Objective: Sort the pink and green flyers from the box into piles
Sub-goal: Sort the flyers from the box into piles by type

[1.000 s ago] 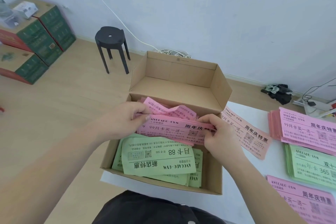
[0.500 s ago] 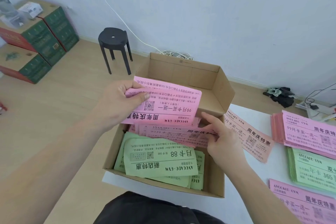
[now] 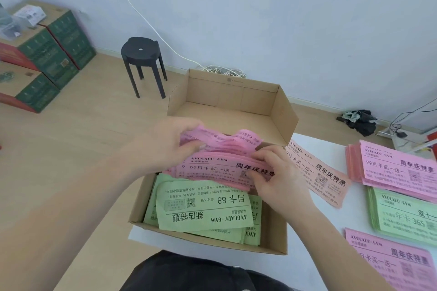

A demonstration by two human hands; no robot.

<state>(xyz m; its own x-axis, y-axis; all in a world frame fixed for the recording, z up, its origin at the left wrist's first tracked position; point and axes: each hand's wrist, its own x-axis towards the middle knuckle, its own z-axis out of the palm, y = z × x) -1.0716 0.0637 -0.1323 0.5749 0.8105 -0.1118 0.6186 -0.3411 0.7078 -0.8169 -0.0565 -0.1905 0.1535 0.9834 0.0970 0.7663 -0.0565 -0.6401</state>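
Now, head view: left hand [image 3: 170, 146] and right hand [image 3: 276, 172] both pinch pink flyers [image 3: 222, 165] inside box [image 3: 236, 94], overlapping green flyers [image 3: 203, 210]. Best square edges, lift pink only, carry to pink pile [image 3: 397, 168] right of box.

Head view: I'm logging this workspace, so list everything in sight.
cardboard box: one, brown, table edge
boxed pink flyers: a bunch, pink, box's far part
boxed green flyers: several, green, box's near part
loose flyer: one, pink, table right of box
pink piles: two, pink, table's right
green pile: one, green, between them
table: one, white, under box
stool: one, black, floor by wall
cartons: several, green-red, floor left
left hand: one, holds boxed pink flyers
right hand: one, pinches them
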